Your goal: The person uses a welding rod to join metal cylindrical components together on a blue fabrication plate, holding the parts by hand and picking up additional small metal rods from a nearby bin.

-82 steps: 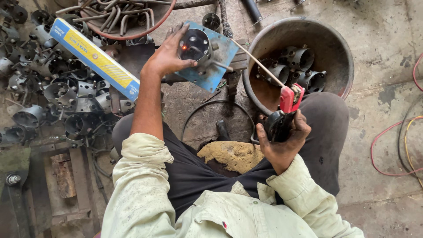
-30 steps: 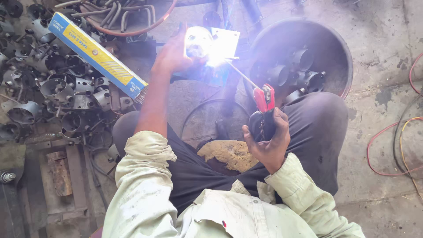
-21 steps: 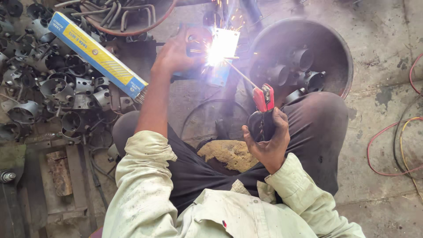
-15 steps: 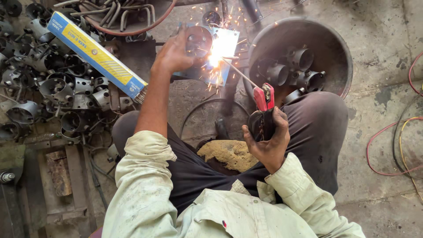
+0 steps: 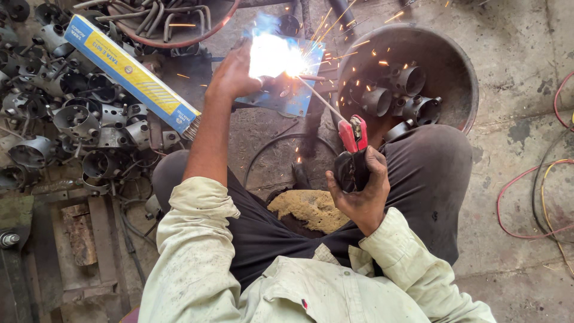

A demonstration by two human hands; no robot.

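Two hands are at work over a bare concrete floor, the person seated with knees apart. Right hand is closed tight around the dark grip of a red-jawed welding holder, near the right knee. A thin welding rod runs from that holder up and to the left, its long axis slanting away from the body toward the far side. The rod's far tip meets a blue metal plate at a bright white arc, with sparks scattering right and far over the round metal tub.

Left hand lies at the plate's left edge, fingers spread and pressed against it; whether it grips a part there cannot be told, as glare hides the spot. The left hand is much the nearer of the two to the weld point; the right stands well back along the rod, nearer the body.

Plate condition: blue, flat, slightly tilted, its upper left portion washed out by glare. It rests on the floor just left of the tub, far from the body.

Short metal pipe pieces lie inside the tub. A long blue and yellow box lies to the left above a heap of grey metal fittings.
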